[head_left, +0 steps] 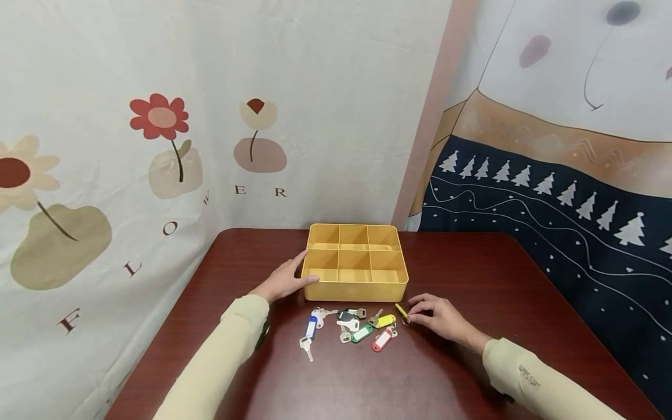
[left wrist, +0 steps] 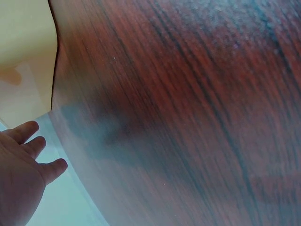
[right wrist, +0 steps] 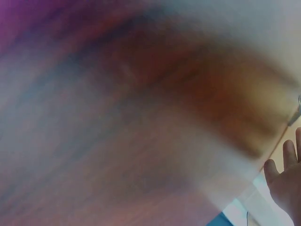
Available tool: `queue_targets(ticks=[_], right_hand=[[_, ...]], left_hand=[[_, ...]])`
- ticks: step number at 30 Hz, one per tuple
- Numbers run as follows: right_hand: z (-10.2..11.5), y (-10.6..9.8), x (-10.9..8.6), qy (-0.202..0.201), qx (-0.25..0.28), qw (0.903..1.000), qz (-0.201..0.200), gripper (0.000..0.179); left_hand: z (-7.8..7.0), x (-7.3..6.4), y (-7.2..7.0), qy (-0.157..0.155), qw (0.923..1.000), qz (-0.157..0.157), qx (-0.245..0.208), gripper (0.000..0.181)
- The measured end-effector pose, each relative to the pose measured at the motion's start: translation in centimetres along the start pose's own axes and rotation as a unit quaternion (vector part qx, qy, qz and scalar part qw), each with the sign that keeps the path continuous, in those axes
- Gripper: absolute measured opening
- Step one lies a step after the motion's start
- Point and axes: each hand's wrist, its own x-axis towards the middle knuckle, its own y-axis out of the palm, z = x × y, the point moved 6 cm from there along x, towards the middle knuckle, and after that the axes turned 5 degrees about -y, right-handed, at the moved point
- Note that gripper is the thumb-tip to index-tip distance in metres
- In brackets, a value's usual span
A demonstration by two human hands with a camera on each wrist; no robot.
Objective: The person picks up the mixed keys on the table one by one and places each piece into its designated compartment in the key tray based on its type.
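Hands (head_left: pixel 284 281) (head_left: pixel 440 317) at yellow box (head_left: pixel 356 291), yellow tag (head_left: pixel 401 311)

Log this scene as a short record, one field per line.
Container: yellow rectangular box, six compartments in two rows of three
Surface: dark red-brown wood-grain table
Left hand: at the box's left side, thumb at its front
Right hand: fingertips at a yellow key tag seen nearly edge-on; grip unclear
Other tags, in front of the box: blue oblong tag, green oblong tag, red oblong tag, yellow oblong tag lying flatter
Keys: several metal ones among the tags
Backdrop: white hanging with printed flowers
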Motion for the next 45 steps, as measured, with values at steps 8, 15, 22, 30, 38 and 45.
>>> queue_targets(ticks=[8,15,22,30,38,45], right_hand=[[-0.3,-2.5,0.8,0.066,0.047,0.9942,-0.071,0.005],[-0.2,-4.2,1.3,0.089,0.079,0.9861,-0.116,0.011],[-0.7,-5.1,1.9,0.128,0.085,0.9789,-0.135,0.016],[-1.5,-6.6,3.2,0.158,0.099,0.9659,-0.18,0.023],[-2.6,-7.3,4.0,0.216,0.113,0.9468,-0.21,0.034],[-3.4,-7.6,5.1,0.264,0.155,0.9256,-0.223,0.04]], left_hand=[[-0.1,0.0,-0.2,-0.001,1.0,-0.002,0.006,0.098],[-0.1,-0.2,0.0,-0.005,1.0,0.004,-0.003,0.097],[-0.1,-0.3,0.0,-0.006,1.0,0.002,-0.001,0.096],[0.2,-0.1,0.1,-0.006,1.0,0.001,-0.006,0.098],[0.0,-0.2,0.3,-0.001,1.0,0.001,-0.01,0.095],[-0.1,-0.5,0.0,-0.006,0.9999,-0.004,-0.011,0.095]])
